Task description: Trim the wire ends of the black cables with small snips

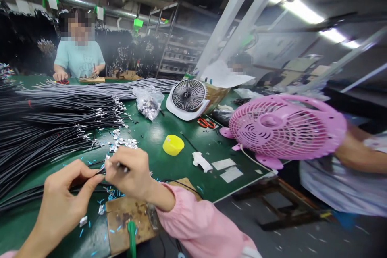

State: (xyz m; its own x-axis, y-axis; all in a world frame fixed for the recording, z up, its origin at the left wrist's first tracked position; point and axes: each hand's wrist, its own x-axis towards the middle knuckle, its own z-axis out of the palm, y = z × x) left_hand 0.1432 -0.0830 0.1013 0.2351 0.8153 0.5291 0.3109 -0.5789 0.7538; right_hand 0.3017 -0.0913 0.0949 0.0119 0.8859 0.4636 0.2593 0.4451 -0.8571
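Note:
Near the front of the green bench, my left hand (65,199) pinches the end of a black cable (100,171) between thumb and forefinger. My right hand (131,171) meets it there with its fingers closed at the same cable end. Something small and dark with a shiny tip (123,167) shows between the right fingers; its kind is not clear. Foil scraps (128,142) lie just beyond my hands. Below them is a worn wooden block (125,221) with a green-handled tool (132,236) on it, and blue bits of tubing (116,193) are scattered around.
Bundled black cables (45,129) fill the left side, with grey cables (121,88) behind. Farther off are a plastic bag (148,102), a white fan (188,96), red-handled scissors (206,123) and a yellow cup (173,145). A pink fan (284,127) stands right; a co-worker (79,58) sits opposite.

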